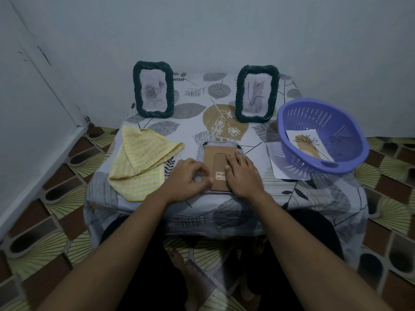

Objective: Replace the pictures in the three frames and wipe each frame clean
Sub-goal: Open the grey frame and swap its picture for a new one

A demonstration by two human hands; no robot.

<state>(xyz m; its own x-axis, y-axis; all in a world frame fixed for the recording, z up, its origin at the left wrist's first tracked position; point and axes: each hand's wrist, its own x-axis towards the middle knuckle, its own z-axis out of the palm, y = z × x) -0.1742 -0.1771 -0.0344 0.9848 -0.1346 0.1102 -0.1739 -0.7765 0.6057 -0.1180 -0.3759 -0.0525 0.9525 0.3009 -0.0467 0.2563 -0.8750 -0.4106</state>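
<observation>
A third frame [215, 153] lies face down at the table's front, its brown cardboard back with a barcode sticker facing up. My left hand [190, 178] has curled fingers at the back's left edge, thumb and fingertips at a small clasp. My right hand [242, 173] lies flat on the right half of the backing, pressing it down. Two dark rope-edged frames stand upright at the back: the left frame [153, 89] shows a faint floral picture, the right frame [257, 93] a cat drawing. A yellow striped cloth [143, 162] lies folded to my left.
A purple plastic basket [323, 135] at the right holds a picture of a plant [307, 144] and sits on a white sheet [283, 169]. The small table has a leaf-patterned cover [224, 122]. Walls stand close behind and to the left.
</observation>
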